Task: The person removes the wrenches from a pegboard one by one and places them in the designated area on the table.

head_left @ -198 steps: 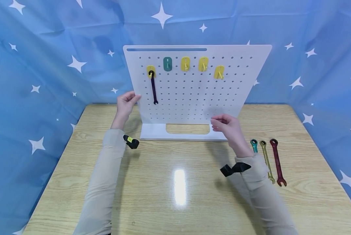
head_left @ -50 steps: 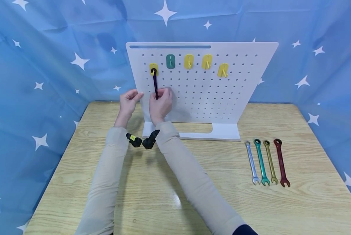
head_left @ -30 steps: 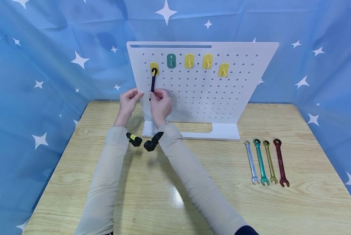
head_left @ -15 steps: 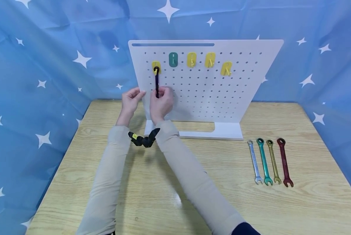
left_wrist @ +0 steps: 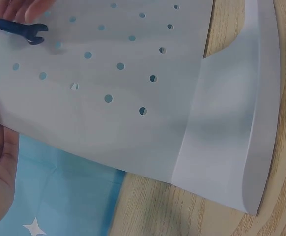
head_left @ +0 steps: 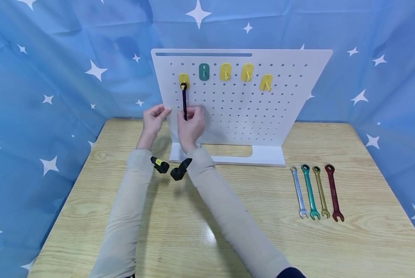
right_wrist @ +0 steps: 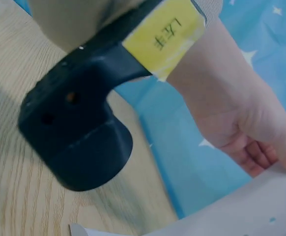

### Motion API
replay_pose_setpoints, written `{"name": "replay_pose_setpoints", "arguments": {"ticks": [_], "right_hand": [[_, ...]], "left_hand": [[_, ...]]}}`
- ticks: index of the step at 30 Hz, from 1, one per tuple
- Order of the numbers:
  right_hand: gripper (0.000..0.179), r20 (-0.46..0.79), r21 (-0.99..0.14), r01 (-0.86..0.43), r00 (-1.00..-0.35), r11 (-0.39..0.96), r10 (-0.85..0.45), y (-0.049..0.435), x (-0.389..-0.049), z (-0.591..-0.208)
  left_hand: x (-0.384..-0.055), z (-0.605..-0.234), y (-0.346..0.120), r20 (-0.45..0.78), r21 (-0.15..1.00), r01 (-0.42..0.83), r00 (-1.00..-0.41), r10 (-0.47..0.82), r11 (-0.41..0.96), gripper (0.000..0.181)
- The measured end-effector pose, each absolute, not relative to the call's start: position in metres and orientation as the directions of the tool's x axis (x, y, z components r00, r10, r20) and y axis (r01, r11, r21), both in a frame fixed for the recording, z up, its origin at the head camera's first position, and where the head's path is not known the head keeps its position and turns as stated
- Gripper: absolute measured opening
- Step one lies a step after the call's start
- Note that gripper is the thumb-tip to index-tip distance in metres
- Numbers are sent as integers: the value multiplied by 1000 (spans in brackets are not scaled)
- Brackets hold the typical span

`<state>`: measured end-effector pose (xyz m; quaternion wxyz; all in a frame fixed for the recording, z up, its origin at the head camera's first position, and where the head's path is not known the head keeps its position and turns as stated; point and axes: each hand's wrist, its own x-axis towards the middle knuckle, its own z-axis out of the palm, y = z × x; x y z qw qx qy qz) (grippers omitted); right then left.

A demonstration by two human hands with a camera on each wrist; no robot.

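Observation:
A white pegboard [head_left: 242,123] stands at the back of the table. My left hand [head_left: 153,122] pinches its left edge between thumb and fingers; the right wrist view shows this left hand [right_wrist: 256,123] too. A dark purple, nearly black combination wrench [head_left: 184,99] hangs down the board, its ring end around the peg of the leftmost yellow hook [head_left: 182,77]. My right hand [head_left: 191,125] pinches the wrench's lower shaft, hiding the open end in the head view. That open-ended jaw of the wrench [left_wrist: 34,33] shows in the left wrist view, close over the board's holes.
Along the board's top sit a green hook [head_left: 204,72] and several more yellow hooks [head_left: 225,72]. On the table's right lie a silver wrench [head_left: 299,193], a teal wrench [head_left: 310,191], a gold wrench [head_left: 320,191] and a dark red wrench [head_left: 333,193]. A blue star-patterned curtain [head_left: 72,46] hangs behind.
My right hand has moved from the board's lower right to the wrench. The wrench tilted about a second ago and is near upright again, its ring slightly lower against the hook. The left hand stays.

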<state>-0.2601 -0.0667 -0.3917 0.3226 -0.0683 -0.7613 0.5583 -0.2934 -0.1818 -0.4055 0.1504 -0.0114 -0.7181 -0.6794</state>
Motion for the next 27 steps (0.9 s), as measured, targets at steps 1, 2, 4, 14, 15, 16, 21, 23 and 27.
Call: {"name": "replay_pose_setpoints", "arguments": {"ticks": [1, 2, 4, 14, 15, 16, 21, 23, 27], "right_hand": [[10, 415, -894, -262, -788, 363, 454, -66, -259, -392], [10, 416, -894, -268, -794, 359, 444, -65, -258, -392], [10, 414, -897, -285, -811, 338, 414, -62, -256, -392], [12, 404, -914, -400, -913, 71, 59, -32, -255, -398], [13, 399, -916, -397, -916, 64, 30, -28, -254, -398], [13, 390, -919, -390, -921, 56, 4, -25, -252, -398], [14, 325, -946, -322, -941, -38, -96, -12, -242, -387], [12, 311, -949, -299, -941, -101, -133, -8, -237, -380], [11, 286, -947, -248, -940, -203, -184, -1, -227, -364]], "left_hand": [[-293, -406, -182, 232, 972, 221, -954, -187, 80, 21], [-294, -406, -182, 235, 971, 222, -954, -188, 88, 22], [-294, -406, -182, 241, 969, 225, -952, -187, 102, 23], [-294, -405, -183, 203, 978, 187, -959, -199, 97, 16], [-294, -406, -183, 203, 978, 186, -959, -200, 97, 16], [-294, -406, -183, 202, 978, 187, -959, -200, 95, 15], [-294, -406, -182, 214, 976, 201, -957, -194, 81, 14], [-294, -406, -183, 219, 975, 206, -957, -192, 83, 13], [-294, -406, -183, 229, 972, 214, -957, -180, 99, 18]]}}
